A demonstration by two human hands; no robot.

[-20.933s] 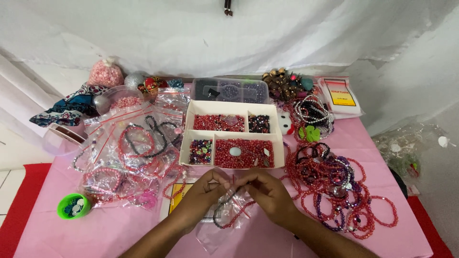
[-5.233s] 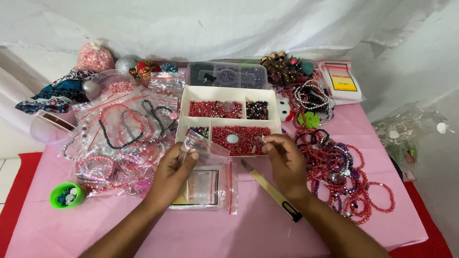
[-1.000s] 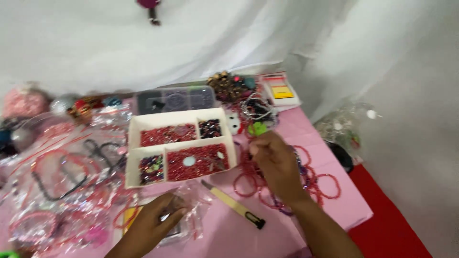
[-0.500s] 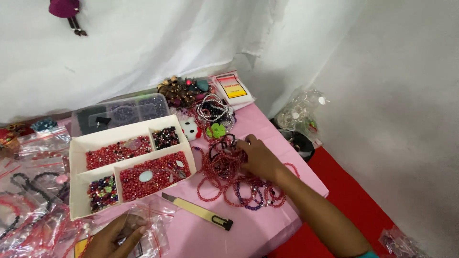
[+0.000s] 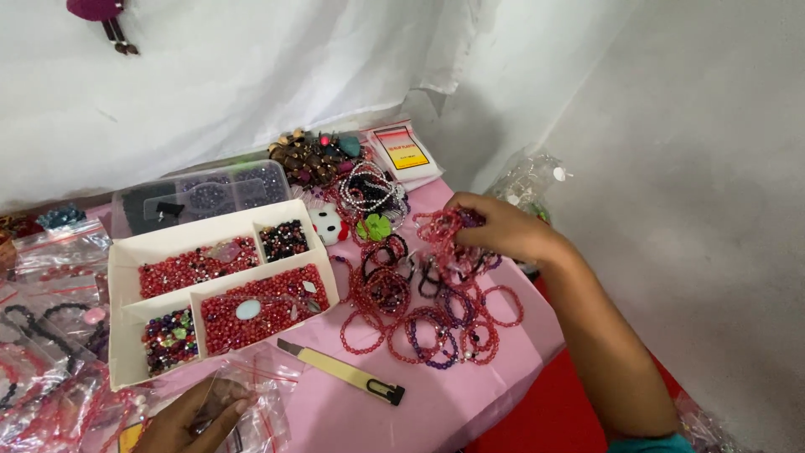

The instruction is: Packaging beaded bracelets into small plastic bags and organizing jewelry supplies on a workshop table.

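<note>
— Where's the right hand (image 5: 503,228)?
— Right of centre, fingers curled, pinching a red beaded bracelet (image 5: 443,231) lifted from the bracelet pile (image 5: 419,315) just below it.
— And the left hand (image 5: 194,419)?
— Bottom left, fingers bent, pressing on a clear zip bag (image 5: 251,407), below the white bead tray (image 5: 126,252).

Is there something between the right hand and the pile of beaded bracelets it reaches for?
No, nothing visible stands between them. The right hand already has its fingers in a bunch of red bracelets at the back of the bracelet pile.
</note>
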